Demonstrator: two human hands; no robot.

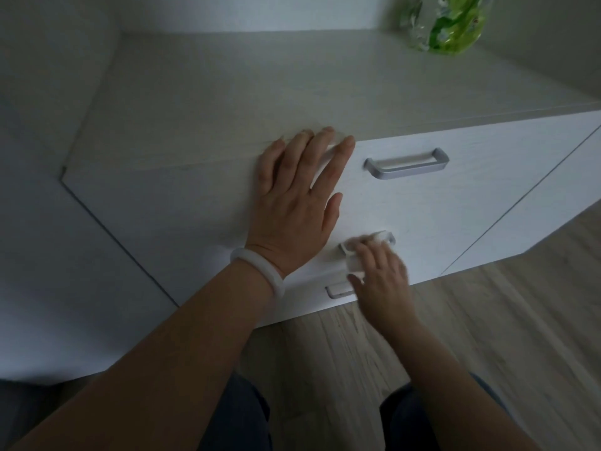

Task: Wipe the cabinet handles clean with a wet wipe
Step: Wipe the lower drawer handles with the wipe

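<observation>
The wet wipe (356,260) is bunched white against the middle drawer handle (367,244), low on the front of the pale cabinet (455,203). The right hand (380,278) has its fingers curled over the wipe, holding it to the bar; the hand is blurred, and wipe and fingers cover most of the handle, so only the bar's two ends show. The left hand (299,196) lies flat and spread on the top drawer front, fingertips at the cabinet's upper edge, a white bangle (258,271) on its wrist. To the right, the top handle (406,164) stands bare with free room around it. The lowest handle (338,289) is half hidden behind the right hand. On the cabinet top, at the far right corner, a green and clear packet (445,22) is cut off by the frame; no print on it can be read. Wood floor (504,320) lies open to the right.
</observation>
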